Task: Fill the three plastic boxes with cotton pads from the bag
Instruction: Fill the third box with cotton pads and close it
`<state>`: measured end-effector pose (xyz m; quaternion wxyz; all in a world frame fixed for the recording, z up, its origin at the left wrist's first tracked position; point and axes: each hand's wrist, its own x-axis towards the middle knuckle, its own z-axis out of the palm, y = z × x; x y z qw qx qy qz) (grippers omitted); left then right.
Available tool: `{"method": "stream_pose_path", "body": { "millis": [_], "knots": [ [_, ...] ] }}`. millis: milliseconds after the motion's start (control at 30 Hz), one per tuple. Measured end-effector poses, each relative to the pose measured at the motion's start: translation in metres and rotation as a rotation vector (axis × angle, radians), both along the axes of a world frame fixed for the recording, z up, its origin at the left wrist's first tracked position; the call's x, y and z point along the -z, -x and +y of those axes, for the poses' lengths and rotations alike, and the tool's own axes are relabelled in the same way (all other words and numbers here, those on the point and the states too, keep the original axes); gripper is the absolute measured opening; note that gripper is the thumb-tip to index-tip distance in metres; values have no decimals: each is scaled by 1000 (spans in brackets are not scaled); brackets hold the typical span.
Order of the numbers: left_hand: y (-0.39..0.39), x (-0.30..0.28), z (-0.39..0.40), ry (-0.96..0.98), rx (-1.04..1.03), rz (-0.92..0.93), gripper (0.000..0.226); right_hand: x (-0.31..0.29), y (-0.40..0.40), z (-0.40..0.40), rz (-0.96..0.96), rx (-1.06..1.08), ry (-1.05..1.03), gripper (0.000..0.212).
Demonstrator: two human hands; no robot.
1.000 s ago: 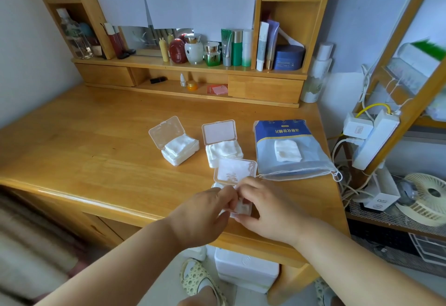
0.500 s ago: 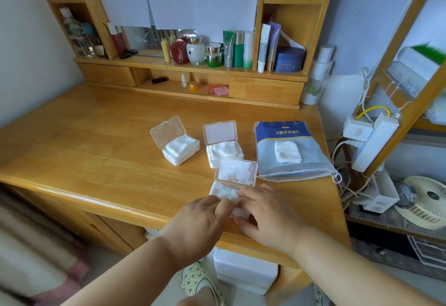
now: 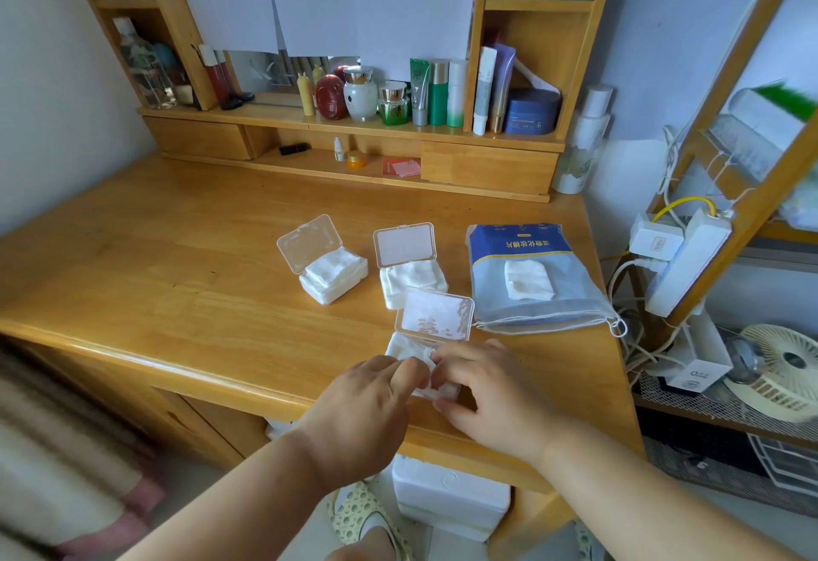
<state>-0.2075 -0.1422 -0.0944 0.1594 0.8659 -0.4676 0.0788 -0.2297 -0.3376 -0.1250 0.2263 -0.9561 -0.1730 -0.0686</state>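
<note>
Three clear plastic boxes stand open on the wooden desk [image 3: 177, 277]. The left box [image 3: 333, 275] and the middle box [image 3: 411, 277] are heaped with white cotton pads. The near box [image 3: 436, 317] has its lid up, and its base lies under my hands. My left hand [image 3: 367, 410] and my right hand [image 3: 482, 392] meet over it, fingertips pinching and pressing the cotton pads [image 3: 409, 350] into it. The blue and clear bag [image 3: 531, 277] lies to the right with a few pads inside.
A shelf unit [image 3: 354, 131] with cosmetics bottles and jars runs along the back of the desk. Power strips [image 3: 681, 263] and cables hang off the right edge beside a wooden rack. A small fan [image 3: 783, 365] sits low right. A white box [image 3: 447, 498] lies on the floor.
Both hands have stayed over the near box, working the pads down; more of the pads at the box's far left corner shows now. The other boxes and the bag have not moved.
</note>
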Motion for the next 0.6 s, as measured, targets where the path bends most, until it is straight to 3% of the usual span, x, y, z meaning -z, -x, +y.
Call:
{"method": "stream_pose_path", "body": {
  "millis": [167,600],
  "knots": [
    [-3,-1,0,-16,-9,10,33,-8,-3,-4,70,-17,3,28],
    [-11,11,-2,-42,-40,7,50,-22,-7,-4,76,-168,299,35]
  ]
}}
